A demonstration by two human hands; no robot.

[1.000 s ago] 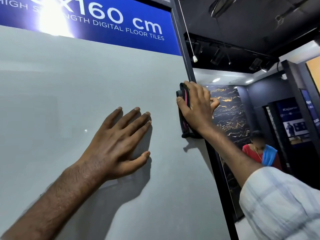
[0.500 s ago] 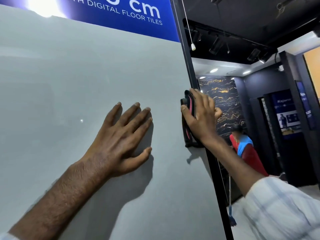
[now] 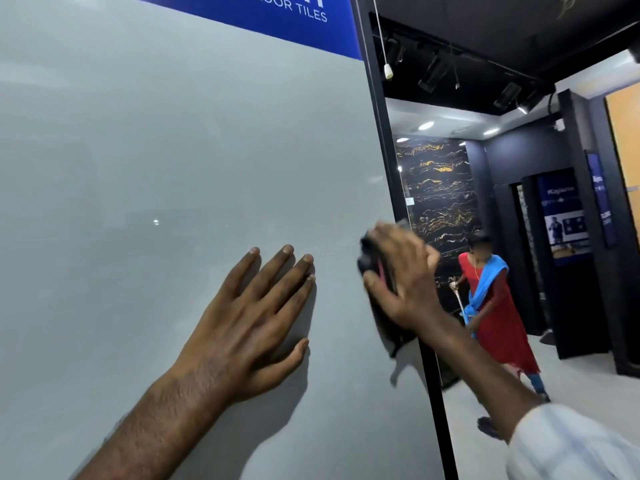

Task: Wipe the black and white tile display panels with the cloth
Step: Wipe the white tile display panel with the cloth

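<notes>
A large glossy grey-white tile panel [image 3: 173, 150] stands upright and fills the left of the view. My left hand [image 3: 249, 323] rests flat on it with straight, spread fingers. My right hand [image 3: 405, 282] presses a dark cloth with a pink stripe [image 3: 372, 259] against the panel's right edge, fingers straight and blurred by motion. The hand covers most of the cloth, and a dark corner hangs out below the palm. A black tile panel with gold veins [image 3: 436, 188] stands further back on the right.
A black frame strip [image 3: 381, 109] runs down the panel's right edge, under a blue banner [image 3: 277, 19]. On the right, a person in red and blue [image 3: 495, 306] stands on the light floor holding a stick. Dark display stands [image 3: 571, 258] line the far right.
My right hand has slid the cloth down along the panel's right edge. The view has tilted down. My left hand stays flat on the panel. The person in red has moved.
</notes>
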